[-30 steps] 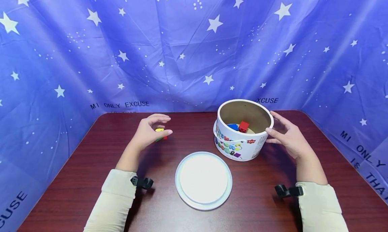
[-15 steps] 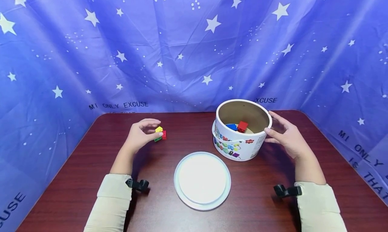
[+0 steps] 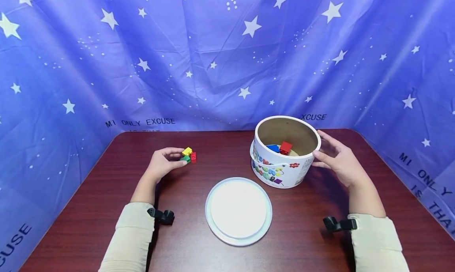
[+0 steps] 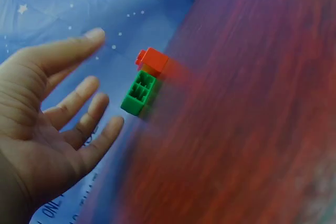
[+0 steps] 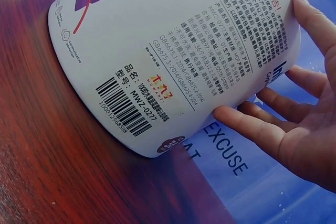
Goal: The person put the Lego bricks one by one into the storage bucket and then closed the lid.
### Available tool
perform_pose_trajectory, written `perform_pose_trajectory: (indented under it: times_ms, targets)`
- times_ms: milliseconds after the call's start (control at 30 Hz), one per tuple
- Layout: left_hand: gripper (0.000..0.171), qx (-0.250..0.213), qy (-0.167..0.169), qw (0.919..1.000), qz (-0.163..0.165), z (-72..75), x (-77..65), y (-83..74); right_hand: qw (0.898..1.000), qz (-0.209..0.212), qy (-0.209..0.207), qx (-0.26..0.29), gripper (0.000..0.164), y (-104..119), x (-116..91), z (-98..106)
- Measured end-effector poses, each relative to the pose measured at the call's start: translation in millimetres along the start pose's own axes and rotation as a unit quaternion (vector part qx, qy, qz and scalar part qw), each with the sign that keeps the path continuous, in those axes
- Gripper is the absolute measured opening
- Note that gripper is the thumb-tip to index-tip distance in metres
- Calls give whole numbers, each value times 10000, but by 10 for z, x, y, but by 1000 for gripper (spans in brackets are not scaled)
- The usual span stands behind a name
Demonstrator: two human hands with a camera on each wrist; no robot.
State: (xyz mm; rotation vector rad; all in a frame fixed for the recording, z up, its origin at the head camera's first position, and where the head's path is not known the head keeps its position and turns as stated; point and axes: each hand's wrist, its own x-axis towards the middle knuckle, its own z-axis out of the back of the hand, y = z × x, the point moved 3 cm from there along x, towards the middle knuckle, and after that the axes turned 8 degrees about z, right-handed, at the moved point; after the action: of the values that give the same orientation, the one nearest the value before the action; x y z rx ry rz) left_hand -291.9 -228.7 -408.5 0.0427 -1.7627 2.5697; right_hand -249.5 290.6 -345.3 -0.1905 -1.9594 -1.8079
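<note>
My left hand is beside a small cluster of toy building bricks on the table: a yellow brick, a green brick and a red brick. Thumb and fingers are spread around its near side. In the left wrist view, a gap separates the fingers from the green brick, whose hollow side shows. My right hand touches the outer wall of a white printed bucket, its fingers extended and the thumb near the rim. Inside the bucket lie a red brick and a blue brick.
A round white lid lies on the dark wood table, in front of the bucket. The bucket's white handle hangs down its front. A blue star-patterned curtain stands behind the table and at both sides.
My left hand has moved left and lower, beside the brick cluster, which it partly covered before. The right hand stays at the bucket.
</note>
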Motion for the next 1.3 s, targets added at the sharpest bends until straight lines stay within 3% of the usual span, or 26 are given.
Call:
perform_pose_trajectory:
  times_ms: [133,300,467,667,800,1033,1300]
  targets:
    - [48,317,-86,9991,260,9,16,96,10000,1,4,11,68,2,3,-4]
    - [45,488,-67,9984,282,-8,32,150,10000,-19,-19,47,68,-7,1,-1]
    - [41,866,-130,9961,71,-38,39,169,9999,-45,-18,98,68,-19,5,-10]
    - [35,1760,-250,9837,-278,-70,45,151,9999,-29,-8,137,68,-24,9,-10]
    - [31,2020,-268,9781,-435,-90,50,127,9999,-8,-4,165,68,-19,6,-3]
    - [31,1918,-183,9807,-334,-106,55,107,9996,-2,-25,279,68,-16,7,2]
    - [34,1217,-156,9924,18,-125,37,79,9996,-37,-8,292,69,-18,3,2]
